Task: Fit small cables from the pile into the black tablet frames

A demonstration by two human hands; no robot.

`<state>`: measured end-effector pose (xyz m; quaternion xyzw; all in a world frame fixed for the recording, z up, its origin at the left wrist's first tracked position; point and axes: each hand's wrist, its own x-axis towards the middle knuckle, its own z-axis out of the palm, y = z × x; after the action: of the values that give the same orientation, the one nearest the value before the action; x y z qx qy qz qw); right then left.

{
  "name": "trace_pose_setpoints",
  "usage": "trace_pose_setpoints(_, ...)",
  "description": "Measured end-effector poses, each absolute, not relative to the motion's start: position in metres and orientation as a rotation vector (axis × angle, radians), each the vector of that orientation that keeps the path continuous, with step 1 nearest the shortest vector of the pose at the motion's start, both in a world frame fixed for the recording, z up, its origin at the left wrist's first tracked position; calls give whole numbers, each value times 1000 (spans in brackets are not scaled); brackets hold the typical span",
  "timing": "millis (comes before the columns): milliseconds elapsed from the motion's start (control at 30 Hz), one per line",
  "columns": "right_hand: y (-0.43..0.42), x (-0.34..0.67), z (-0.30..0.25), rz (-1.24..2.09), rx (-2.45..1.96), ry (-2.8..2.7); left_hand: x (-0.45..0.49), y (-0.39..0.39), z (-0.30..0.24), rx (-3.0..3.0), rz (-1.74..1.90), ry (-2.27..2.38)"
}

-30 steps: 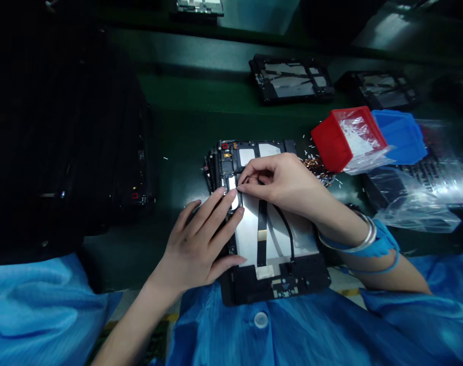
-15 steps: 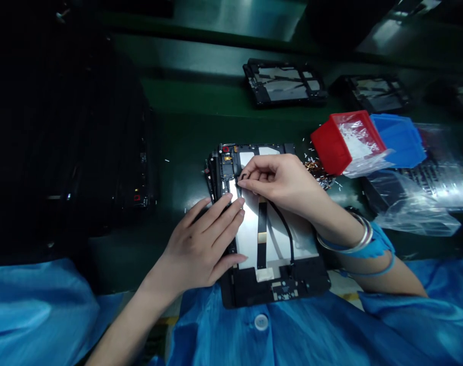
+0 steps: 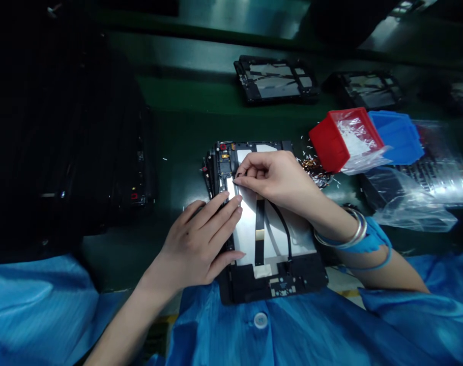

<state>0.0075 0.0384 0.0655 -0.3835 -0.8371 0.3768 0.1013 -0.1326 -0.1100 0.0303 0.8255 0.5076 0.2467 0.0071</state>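
Note:
A tablet without its back cover [image 3: 242,287] lies on a small stack of similar units, its silvery inside facing up. My left hand [image 3: 203,241] rests flat over its left edge, fingers stretched out and slightly apart. Above those fingertips, my right hand [image 3: 269,175] pinches thumb and forefinger at the tablet's upper left part. A small thin black piece [image 3: 238,175] shows at the pinch; its full shape is hidden by the fingers. A black cable [image 3: 285,226] curves from under my right hand to the lower board. Left of it runs a flat black ribbon cable [image 3: 259,249].
A red bin [image 3: 326,145] holding a plastic bag of small white pieces stands beside a blue bin [image 3: 397,137]. Small metallic parts [image 3: 317,173] are scattered nearby. Clear plastic bags [image 3: 414,203] lie at right, more open tablets [image 3: 277,81] behind. Dark stacked units [image 3: 102,152] fill the left.
The view has shifted slightly. Both hands stay in nearly the same place on the tablet, and the right hand's pinch remains closed near its upper left.

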Motion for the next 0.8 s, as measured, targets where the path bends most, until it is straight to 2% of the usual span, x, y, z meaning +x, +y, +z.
trace_pose_setpoints(200, 36, 7, 69, 1045, -1131, -2454, -131, -103, 34, 2573, 759, 1600)
trace_pose_setpoints(333, 29, 34, 81, 875, -1150, -2283, -129, -87, 37, 2500, 745, 1738)
trace_pose_setpoints(533, 10, 115, 74, 463, -1481, -2261, -117, -121, 28, 2068, 1066, 2082)
trace_pose_setpoints(600, -1, 130, 63, 530, -1579, -2347, -105, -148, 21, 1832, 1059, 2187)
trace_pose_setpoints(733, -21, 126, 53, 956, -1505, -2400, -81, -191, 22, 1609, 1000, 2097)
trace_pose_setpoints(800, -24, 117, 56, 1163, -1403, -2327, -75, -198, 30, 1479, 1091, 2041)
